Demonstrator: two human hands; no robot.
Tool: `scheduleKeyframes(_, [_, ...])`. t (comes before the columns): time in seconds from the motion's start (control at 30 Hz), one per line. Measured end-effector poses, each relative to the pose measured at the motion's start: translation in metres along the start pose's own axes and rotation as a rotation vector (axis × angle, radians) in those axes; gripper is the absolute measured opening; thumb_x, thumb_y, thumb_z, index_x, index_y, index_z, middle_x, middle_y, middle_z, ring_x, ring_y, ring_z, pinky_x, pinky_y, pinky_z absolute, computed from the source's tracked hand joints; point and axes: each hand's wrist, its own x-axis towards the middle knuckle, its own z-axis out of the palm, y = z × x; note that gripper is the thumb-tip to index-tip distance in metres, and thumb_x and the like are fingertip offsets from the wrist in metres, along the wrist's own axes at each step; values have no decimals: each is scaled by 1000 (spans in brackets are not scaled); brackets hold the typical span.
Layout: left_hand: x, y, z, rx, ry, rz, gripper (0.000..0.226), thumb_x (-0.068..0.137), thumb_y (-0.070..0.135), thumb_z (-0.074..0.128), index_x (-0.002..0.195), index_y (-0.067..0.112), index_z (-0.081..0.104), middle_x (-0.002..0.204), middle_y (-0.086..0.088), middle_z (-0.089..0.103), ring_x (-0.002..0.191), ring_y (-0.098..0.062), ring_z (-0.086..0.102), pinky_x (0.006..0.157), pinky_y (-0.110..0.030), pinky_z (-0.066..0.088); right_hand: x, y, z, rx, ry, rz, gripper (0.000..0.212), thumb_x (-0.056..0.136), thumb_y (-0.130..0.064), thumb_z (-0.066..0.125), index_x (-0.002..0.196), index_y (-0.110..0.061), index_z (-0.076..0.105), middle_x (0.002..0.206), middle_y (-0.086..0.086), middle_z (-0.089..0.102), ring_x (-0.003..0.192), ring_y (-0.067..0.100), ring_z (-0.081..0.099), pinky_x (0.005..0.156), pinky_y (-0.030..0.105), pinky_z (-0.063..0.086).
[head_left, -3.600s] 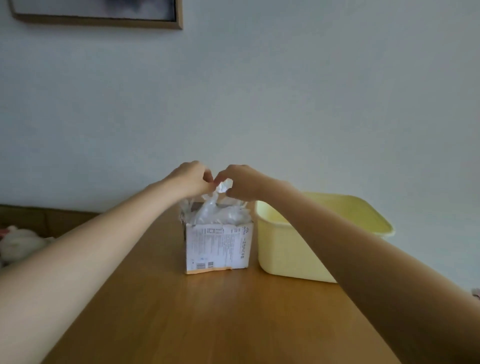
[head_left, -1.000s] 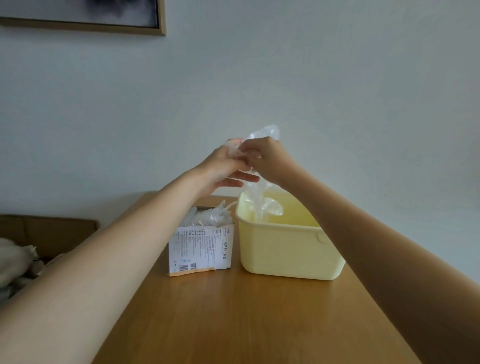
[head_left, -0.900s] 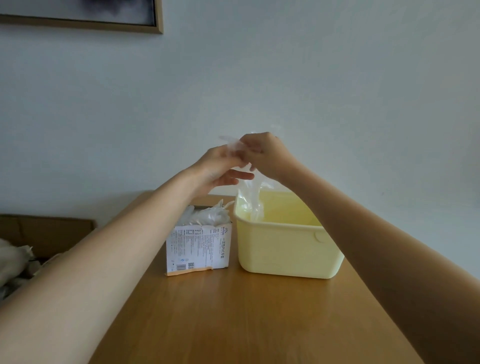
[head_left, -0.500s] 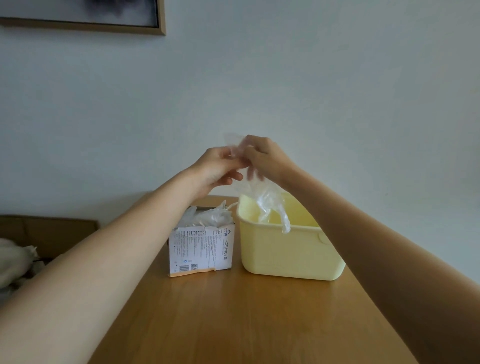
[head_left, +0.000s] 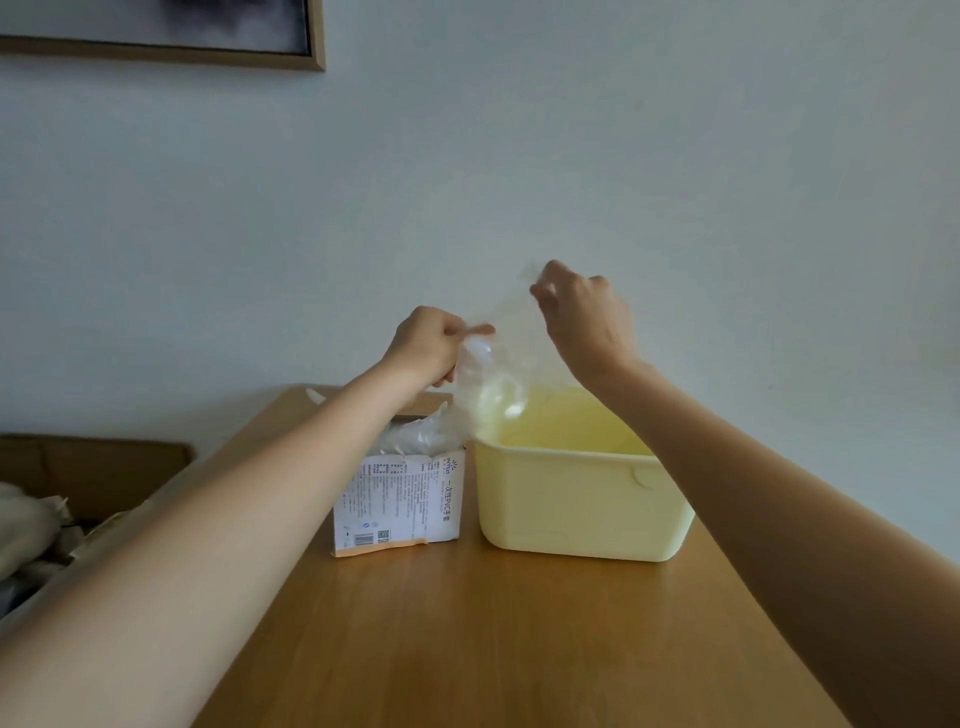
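Observation:
A clear plastic glove (head_left: 493, 379) hangs stretched between my hands above the left rim of a pale yellow bin (head_left: 576, 504). My left hand (head_left: 426, 345) pinches one edge of it, and my right hand (head_left: 584, 317) pinches the opposite edge higher up and to the right. Left of the bin stands an open white printed box (head_left: 397, 506) with several more crumpled clear gloves showing at its top. Both the box and the bin rest on a wooden table (head_left: 493, 634).
A plain pale wall rises right behind the table. The corner of a framed picture (head_left: 171, 36) hangs at the upper left. A brown cardboard box (head_left: 88, 467) with pale cloth or paper lies beyond the table's left edge.
My hands, which met at one bunched point over the bin, have pulled apart and spread the glove wide. Earlier they lifted it out of the white box and carried it right.

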Motion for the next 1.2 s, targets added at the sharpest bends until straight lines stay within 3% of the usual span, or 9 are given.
scheduleKeyframes(0.13, [4, -13, -8, 204, 54, -35, 37, 92, 12, 51, 55, 11, 50, 30, 6, 45, 33, -5, 42, 43, -16, 35, -7, 33, 4, 15, -62, 163, 25, 98, -24, 43, 110, -8, 58, 102, 23, 62, 93, 40, 58, 67, 35, 39])
scheduleKeyframes(0.23, [6, -26, -18, 180, 141, -62, 36, 93, 31, 53, 64, 12, 61, 52, 2, 54, 43, -10, 47, 54, -22, 39, -14, 62, 10, 70, -140, 316, 24, 97, -23, 47, 109, -9, 61, 107, 22, 63, 99, 38, 58, 71, 34, 41])
scheduleKeyframes(0.43, [26, -7, -8, 105, 317, 35, 19, 94, 25, 47, 91, 12, 60, 83, -5, 63, 64, -23, 62, 72, -34, 55, -24, 97, 18, 97, -293, 365, 23, 96, -23, 47, 110, -10, 61, 104, 19, 62, 85, 33, 56, 67, 30, 40])
scheduleKeyframes(0.57, [25, 27, 33, 250, -83, 304, 19, 91, 19, 57, 107, 10, 62, 105, -7, 64, 73, -14, 54, 66, -21, 45, -28, 102, 20, -74, -396, 263, 25, 98, -26, 45, 113, -13, 58, 107, 17, 60, 95, 35, 58, 69, 30, 38])
scheduleKeyframes(0.63, [22, 32, 57, 401, -432, 243, 33, 90, 23, 61, 121, 11, 56, 117, -8, 60, 65, -13, 53, 59, -15, 44, -32, 104, 21, -161, -463, 217, 25, 99, -27, 42, 113, -15, 58, 109, 14, 59, 98, 33, 57, 72, 30, 38])
scheduleKeyframes(0.73, [25, 18, 84, 695, -730, 39, 55, 90, 33, 61, 137, 13, 41, 126, -11, 54, 78, -20, 58, 77, -28, 53, -36, 105, 24, -292, -561, 160, 25, 99, -23, 40, 114, -13, 58, 112, 12, 59, 102, 32, 57, 74, 30, 38])
scheduleKeyframes(0.93, [32, 1, 102, 1020, -845, -46, 55, 97, 27, 48, 147, 19, 28, 141, -10, 45, 112, -26, 58, 97, -34, 48, -39, 106, 32, -514, -704, 72, 16, 94, -4, 39, 87, -11, 52, 101, 9, 58, 84, 26, 53, 71, 29, 38])
scheduleKeyframes(1.03, [35, -1, 105, 1025, -912, -75, 52, 98, 22, 43, 147, 20, 28, 146, -9, 37, 123, -26, 51, 101, -35, 45, -34, 106, 31, -522, -801, 54, 15, 93, -5, 44, 79, -10, 48, 77, 2, 51, 76, 23, 52, 71, 30, 44])
scheduleKeyframes(1.2, [38, -2, 115, 1064, -1066, -141, 44, 99, 23, 41, 142, 12, 37, 141, -9, 44, 107, -21, 50, 89, -31, 43, -22, 91, 29, -589, -707, -85, 10, 91, -2, 47, 85, -11, 48, 69, 0, 38, 76, 22, 47, 67, 30, 39])
